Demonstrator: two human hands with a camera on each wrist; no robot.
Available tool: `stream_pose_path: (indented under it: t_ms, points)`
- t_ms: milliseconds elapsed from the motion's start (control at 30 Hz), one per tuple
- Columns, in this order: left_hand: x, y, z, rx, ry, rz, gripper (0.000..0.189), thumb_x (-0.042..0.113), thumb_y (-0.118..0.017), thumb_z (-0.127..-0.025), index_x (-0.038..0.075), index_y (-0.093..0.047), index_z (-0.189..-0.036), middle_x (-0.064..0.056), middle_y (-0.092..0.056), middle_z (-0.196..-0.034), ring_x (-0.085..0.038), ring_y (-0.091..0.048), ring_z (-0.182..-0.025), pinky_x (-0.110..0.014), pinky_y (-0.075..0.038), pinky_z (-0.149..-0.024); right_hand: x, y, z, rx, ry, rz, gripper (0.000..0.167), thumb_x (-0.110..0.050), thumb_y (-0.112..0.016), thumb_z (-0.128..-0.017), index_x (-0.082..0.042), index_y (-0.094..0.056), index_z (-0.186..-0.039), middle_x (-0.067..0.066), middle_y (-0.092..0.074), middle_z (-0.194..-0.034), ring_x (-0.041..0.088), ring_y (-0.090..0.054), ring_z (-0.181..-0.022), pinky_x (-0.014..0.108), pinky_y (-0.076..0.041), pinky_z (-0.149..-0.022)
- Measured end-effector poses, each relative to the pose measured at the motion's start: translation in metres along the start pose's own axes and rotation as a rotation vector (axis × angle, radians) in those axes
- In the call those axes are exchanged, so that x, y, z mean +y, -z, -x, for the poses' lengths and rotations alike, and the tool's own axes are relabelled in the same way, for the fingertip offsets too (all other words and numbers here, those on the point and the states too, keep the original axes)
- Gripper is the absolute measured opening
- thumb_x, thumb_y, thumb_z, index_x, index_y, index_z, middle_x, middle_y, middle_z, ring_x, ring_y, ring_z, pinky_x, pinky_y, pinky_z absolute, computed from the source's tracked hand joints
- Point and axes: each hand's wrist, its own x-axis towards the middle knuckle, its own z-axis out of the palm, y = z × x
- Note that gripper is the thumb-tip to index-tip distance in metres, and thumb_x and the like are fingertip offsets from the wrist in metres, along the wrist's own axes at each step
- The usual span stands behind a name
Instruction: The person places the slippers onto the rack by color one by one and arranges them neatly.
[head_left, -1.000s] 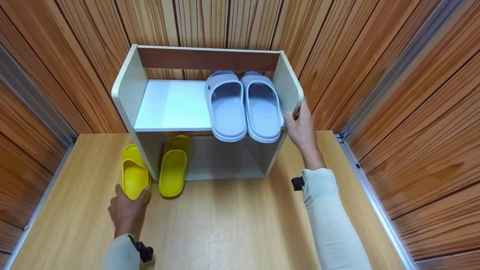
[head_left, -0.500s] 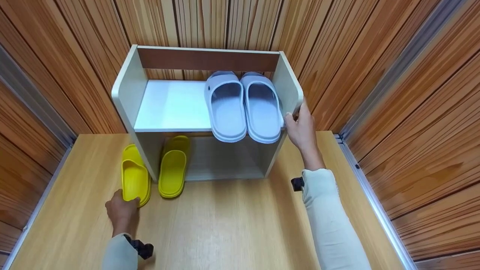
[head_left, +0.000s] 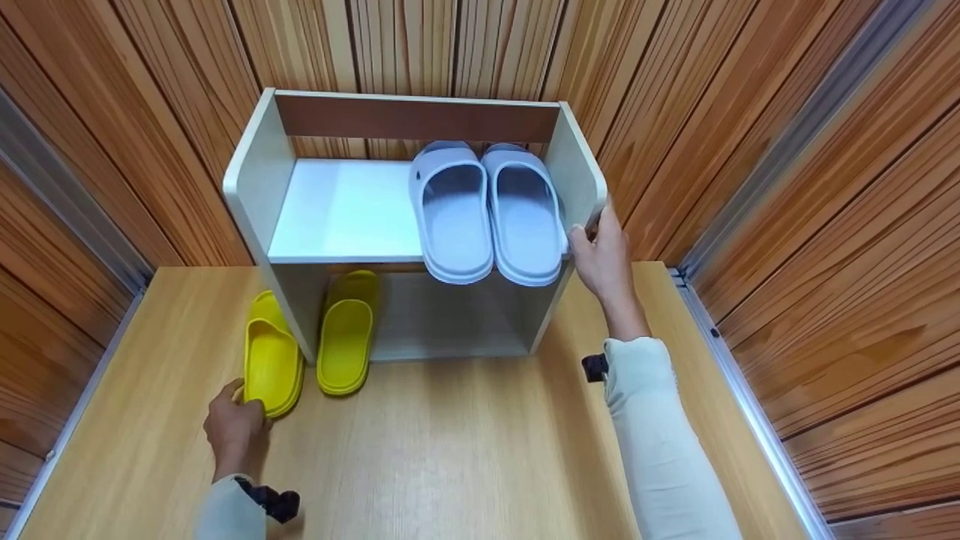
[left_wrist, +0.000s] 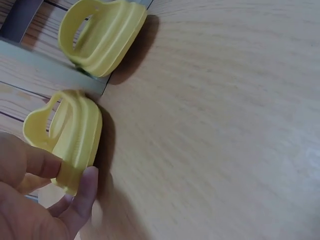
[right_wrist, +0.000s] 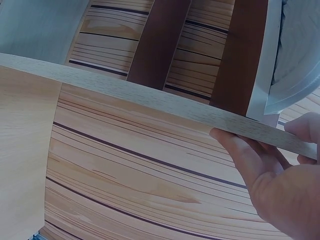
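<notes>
My left hand (head_left: 234, 429) pinches the heel end of a yellow slipper (head_left: 271, 367), which is on the floor outside the left side of a white two-tier shoe rack (head_left: 289, 300). In the left wrist view, the fingers (left_wrist: 45, 162) lie at both sides of that heel. The other yellow slipper (head_left: 346, 349) sits in the rack's lower tier at the left, its heel sticking out in front. My right hand (head_left: 604, 262) grips the front edge of the rack's right side panel (right_wrist: 150, 102), its fingers partly hidden behind the panel.
Two light grey-blue slippers (head_left: 456, 217) stand side by side on the right of the upper shelf (head_left: 345, 214), heels overhanging its front. Wood-plank walls (head_left: 405, 52) rise behind and at both sides. A metal rail (head_left: 750, 405) edges the wooden floor (head_left: 442, 450) at the right.
My left hand has slid back toward me and slightly left along the yellow slipper to its heel. That slipper has shifted slightly toward me. The right hand and rack stay put.
</notes>
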Motion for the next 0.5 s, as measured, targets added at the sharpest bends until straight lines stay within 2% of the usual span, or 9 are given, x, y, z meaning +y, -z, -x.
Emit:
stream_pose_path:
  t_ms: [100, 200, 367, 500]
  points:
    - [-0.005, 0.004, 0.002, 0.016, -0.014, -0.015, 0.067, 0.0, -0.051, -0.089, -0.005, -0.034, -0.154, -0.03, -0.05, -0.126, -0.036, -0.055, -0.095, -0.036, -0.049, -0.071, 0.0, -0.001, 0.0, 0.002, 0.014, -0.008, 0.06, -0.004, -0.05, -0.101, -0.006, -0.029, -0.157, 0.019, -0.043, -0.153, 0.037, -0.046, -0.137, 0.054, -0.041, -0.108]
    - [-0.009, 0.009, 0.002, 0.019, -0.019, -0.028, 0.064, -0.001, -0.052, -0.089, -0.008, -0.037, -0.151, -0.031, -0.053, -0.124, -0.031, -0.06, -0.082, -0.028, -0.051, -0.06, 0.001, -0.001, 0.0, 0.004, 0.029, -0.011, 0.059, -0.002, -0.049, -0.1, -0.004, -0.03, -0.156, 0.021, -0.044, -0.152, 0.037, -0.046, -0.137, 0.055, -0.041, -0.108]
    - [-0.014, 0.02, 0.0, 0.002, 0.047, -0.013, 0.061, -0.003, -0.053, -0.092, -0.007, -0.038, -0.151, -0.033, -0.049, -0.134, -0.032, -0.06, -0.09, -0.025, -0.053, -0.061, 0.002, -0.001, 0.0, -0.003, 0.017, -0.023, 0.059, -0.002, -0.048, -0.101, -0.006, -0.029, -0.157, 0.019, -0.042, -0.154, 0.037, -0.044, -0.139, 0.055, -0.04, -0.108]
    - [-0.016, 0.028, -0.001, 0.02, 0.091, -0.002, 0.064, -0.005, -0.052, -0.091, -0.003, -0.037, -0.153, -0.032, -0.046, -0.14, -0.035, -0.058, -0.097, -0.026, -0.055, -0.062, 0.001, 0.0, 0.0, -0.015, -0.016, -0.027, 0.06, -0.004, -0.048, -0.102, -0.009, -0.027, -0.159, 0.017, -0.04, -0.156, 0.037, -0.042, -0.141, 0.055, -0.04, -0.109]
